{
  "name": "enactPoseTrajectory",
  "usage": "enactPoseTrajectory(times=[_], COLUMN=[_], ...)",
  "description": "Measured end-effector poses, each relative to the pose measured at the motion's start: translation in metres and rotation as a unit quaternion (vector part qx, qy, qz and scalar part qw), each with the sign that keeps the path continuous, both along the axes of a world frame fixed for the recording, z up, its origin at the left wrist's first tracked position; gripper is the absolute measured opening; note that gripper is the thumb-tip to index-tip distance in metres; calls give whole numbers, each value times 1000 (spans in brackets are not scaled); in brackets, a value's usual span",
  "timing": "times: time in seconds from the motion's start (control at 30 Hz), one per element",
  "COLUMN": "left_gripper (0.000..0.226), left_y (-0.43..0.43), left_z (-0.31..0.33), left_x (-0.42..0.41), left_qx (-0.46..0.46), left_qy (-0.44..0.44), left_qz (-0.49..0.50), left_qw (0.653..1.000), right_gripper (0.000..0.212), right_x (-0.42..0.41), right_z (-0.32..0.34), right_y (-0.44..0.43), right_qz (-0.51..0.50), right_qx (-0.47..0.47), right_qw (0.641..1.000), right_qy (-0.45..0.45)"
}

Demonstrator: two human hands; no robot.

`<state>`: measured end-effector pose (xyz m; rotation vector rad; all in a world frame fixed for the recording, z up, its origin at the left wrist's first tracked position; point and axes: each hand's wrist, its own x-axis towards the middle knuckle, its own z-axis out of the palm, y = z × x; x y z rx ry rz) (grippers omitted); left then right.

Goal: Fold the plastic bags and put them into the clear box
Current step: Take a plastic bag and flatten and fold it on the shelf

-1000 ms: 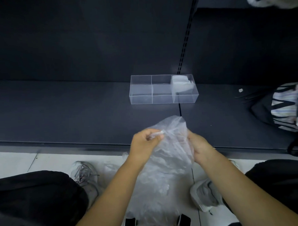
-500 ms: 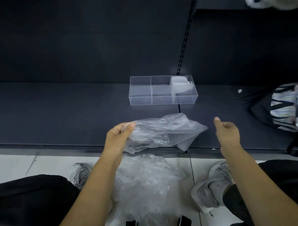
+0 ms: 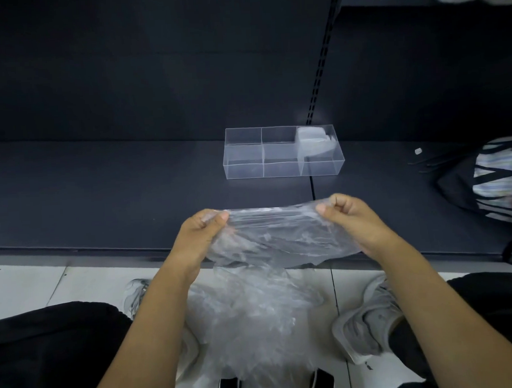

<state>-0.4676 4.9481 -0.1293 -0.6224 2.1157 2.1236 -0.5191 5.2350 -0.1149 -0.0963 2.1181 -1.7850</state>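
A clear plastic bag is stretched flat between my hands above the front of the dark shelf. My left hand pinches its left top corner and my right hand pinches its right top corner. Behind it on the shelf stands the clear box with three compartments. A folded bag lies in the right compartment; the other two hold nothing. A heap of loose plastic bags lies on the white floor between my feet.
A black bag with striped cloth sits on the shelf at the right. A small white scrap lies near it. The shelf's front edge runs just below my hands. My grey shoes flank the heap.
My right hand, free half a second ago, has taken the bag's right corner. Both hands have pulled the bag out wide and flat; earlier it hung crumpled from the left hand.
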Motion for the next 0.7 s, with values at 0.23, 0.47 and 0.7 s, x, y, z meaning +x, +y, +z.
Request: enactPoseTrajectory(times=[0.23, 0.47, 0.7], left_gripper=[34, 26, 23], left_y=[1, 45, 49], left_z=[-5, 39, 31], left_x=[0, -18, -17], left_qx=[-229, -27, -2], left_qy=[-63, 50, 85], left_qz=[-103, -210, -204], left_qw=[966, 976, 975], right_gripper=[10, 6, 5], right_x=[3, 9, 12], right_z=[4, 17, 16], right_y=[-14, -32, -34], right_qz=[-15, 79, 38], right_qx=[-77, -131, -178], right_qw=[996, 988, 983], right_qy=[29, 32, -14])
